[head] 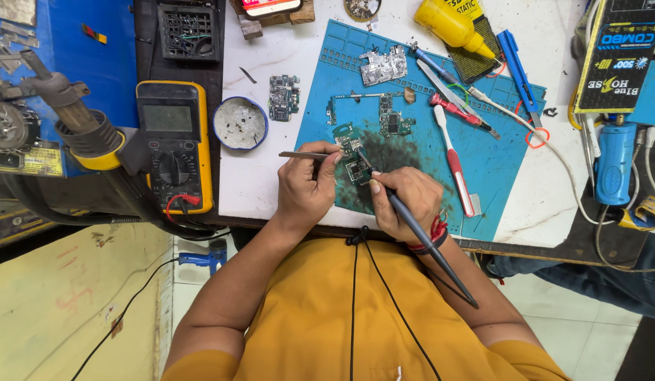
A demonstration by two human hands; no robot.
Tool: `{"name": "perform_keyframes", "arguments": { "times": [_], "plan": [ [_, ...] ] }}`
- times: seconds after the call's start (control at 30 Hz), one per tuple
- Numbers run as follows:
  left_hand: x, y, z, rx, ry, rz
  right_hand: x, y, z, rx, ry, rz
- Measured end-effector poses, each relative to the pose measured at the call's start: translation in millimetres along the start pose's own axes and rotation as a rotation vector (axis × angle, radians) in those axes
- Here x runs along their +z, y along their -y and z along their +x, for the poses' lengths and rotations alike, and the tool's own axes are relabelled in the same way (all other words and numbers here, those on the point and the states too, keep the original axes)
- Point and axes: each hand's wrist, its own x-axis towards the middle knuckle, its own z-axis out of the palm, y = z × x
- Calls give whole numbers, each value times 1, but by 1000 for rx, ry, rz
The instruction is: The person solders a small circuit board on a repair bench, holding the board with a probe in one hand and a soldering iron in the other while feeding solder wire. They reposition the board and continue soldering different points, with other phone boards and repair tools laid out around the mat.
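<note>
The left hand [306, 187] holds thin tweezers [304, 154], its fingers closed around them; the tips point to a small circuit board [356, 169]. The board lies on the dark, stained part of a blue mat [490, 169] on the white table [253, 176]. The right hand [405, 201] grips a black soldering iron [423, 236] like a pen, the fingers tight around it, and its tip touches the board. A red and white toothbrush [454, 162] lies just beside, and a yellow multimeter [174, 144] stands well apart on the left.
</note>
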Motion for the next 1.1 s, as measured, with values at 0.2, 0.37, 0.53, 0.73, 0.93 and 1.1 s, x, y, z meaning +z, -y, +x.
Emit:
{"name": "perform_keyframes", "arguments": {
  "times": [0.2,0.37,0.53,0.73,0.93,1.1],
  "plan": [
    [1,0,-1,28,-21,10,1,0,0,-2,-2,-10],
    [-1,-2,-1,31,-21,-9,1,-2,-3,-7,-5,-1],
    [-1,-3,-1,10,-18,-7,0,-3,-7,4,-39,1],
    [-1,-3,-1,22,-25,15,1,-1,-5,15,-14,-3],
    [0,-2,-1,28,-25,12,0,0,-4,10,5,3],
    [0,-1,-1,6,-11,17,1,-1,-3,2,10,5]
  ]
}}
